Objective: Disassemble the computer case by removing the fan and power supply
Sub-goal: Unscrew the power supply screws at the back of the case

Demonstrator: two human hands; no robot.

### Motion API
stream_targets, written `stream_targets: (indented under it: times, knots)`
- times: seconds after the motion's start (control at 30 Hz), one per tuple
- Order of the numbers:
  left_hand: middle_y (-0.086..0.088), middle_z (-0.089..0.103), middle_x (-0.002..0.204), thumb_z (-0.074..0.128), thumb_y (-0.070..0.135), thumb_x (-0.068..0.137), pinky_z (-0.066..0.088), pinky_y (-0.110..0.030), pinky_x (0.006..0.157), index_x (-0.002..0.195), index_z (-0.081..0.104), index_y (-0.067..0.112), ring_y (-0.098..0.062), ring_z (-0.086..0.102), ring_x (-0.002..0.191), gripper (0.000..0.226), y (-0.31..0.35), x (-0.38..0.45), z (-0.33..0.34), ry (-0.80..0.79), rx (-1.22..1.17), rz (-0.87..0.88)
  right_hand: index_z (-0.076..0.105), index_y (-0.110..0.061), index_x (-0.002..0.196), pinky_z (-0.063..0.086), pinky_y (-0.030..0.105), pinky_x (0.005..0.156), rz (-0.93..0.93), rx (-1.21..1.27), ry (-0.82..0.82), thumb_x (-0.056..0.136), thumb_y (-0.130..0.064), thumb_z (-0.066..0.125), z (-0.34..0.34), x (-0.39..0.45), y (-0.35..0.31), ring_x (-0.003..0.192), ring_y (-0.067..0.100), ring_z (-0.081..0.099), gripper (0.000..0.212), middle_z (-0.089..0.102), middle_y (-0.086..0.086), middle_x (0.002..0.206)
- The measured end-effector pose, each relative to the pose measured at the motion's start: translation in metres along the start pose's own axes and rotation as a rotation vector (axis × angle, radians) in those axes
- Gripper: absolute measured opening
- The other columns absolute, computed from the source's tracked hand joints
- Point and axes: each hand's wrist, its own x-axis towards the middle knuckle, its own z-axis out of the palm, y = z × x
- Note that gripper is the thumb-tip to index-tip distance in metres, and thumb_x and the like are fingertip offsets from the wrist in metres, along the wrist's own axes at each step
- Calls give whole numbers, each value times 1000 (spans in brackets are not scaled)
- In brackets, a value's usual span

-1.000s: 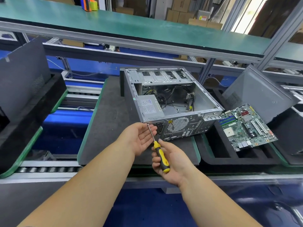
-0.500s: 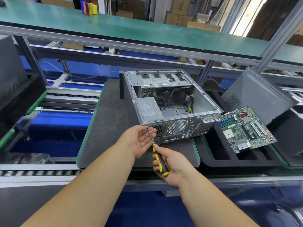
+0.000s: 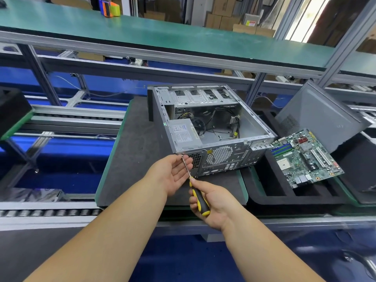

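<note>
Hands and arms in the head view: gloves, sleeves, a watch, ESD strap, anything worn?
Nothing worn shows. The left hand and right hand are bare, with no gloves, rings or wrist strap visible. Both forearms are bare to the frame's bottom edge: no sleeves, watch, cables or markings.

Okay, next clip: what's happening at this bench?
A person is unscrewing the rear of an open grey metal computer case. The right hand grips a yellow-and-black screwdriver, tip at the case's top left rear corner; the open left hand cups beside the shaft. The silver power supply is still inside. A green motherboard lies alongside.
</note>
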Motion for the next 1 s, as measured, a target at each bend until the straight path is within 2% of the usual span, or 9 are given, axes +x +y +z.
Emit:
stream_targets:
  times: [0.17,0.3,0.43,0.6,0.7,0.8,0.93,1.0]
  knots:
    - [-4,77,85,56,19,95,52,-28,68,93,71,11,-11,74,70,18,-5,0,-2,-5,8,13,64,-9,89,45,23,45,-6,-47,-28,89,-26,70,-13,0,1,49,14,53,17,59,4,67]
    - [-4,77,88,57,19,95,52,-28,68,94,71,10,-11,74,72,16,-10,0,3,7,34,44,66,-8,92,47,25,48,-81,-133,-4,94,-26,63,-25,-2,-2,51,16,56,19,63,4,68]
    - [-3,77,83,57,19,96,52,-27,67,93,70,9,-12,73,69,17,-23,2,15,16,104,48,66,-7,92,44,25,51,-160,-80,-21,96,-24,56,-40,-9,-13,50,15,51,20,62,4,69]
    - [-2,69,64,56,18,93,50,-25,62,76,67,10,-11,63,54,22,-46,-1,37,-97,227,-29,67,-11,94,38,24,46,-270,-73,45,91,-22,65,-59,-10,-28,44,9,43,12,60,-2,65]
    - [-2,65,64,56,17,92,51,-24,59,74,70,12,-11,58,53,23,-52,-3,49,-197,318,-6,69,-11,99,37,22,45,-342,-139,82,90,-18,67,-68,-7,-33,43,7,41,11,59,-5,64]
    - [-2,63,63,58,16,91,52,-22,57,62,73,15,-11,57,53,33,-51,-2,58,-227,396,24,73,-14,101,36,23,45,-412,-188,95,91,-18,68,-76,-5,-36,43,8,40,12,60,-1,64]
    - [-5,66,65,61,16,89,54,-24,54,82,73,7,-12,60,54,16,-52,0,72,-210,391,-11,73,-14,96,37,23,46,-495,-237,101,88,-17,71,-92,-4,-45,44,8,40,9,58,-3,59]
    - [-6,67,67,63,17,89,55,-24,54,90,74,6,-12,62,55,15,-57,3,81,-202,376,-39,73,-16,91,38,22,47,-511,-269,114,88,-16,72,-103,-5,-53,45,8,42,3,61,-4,60]
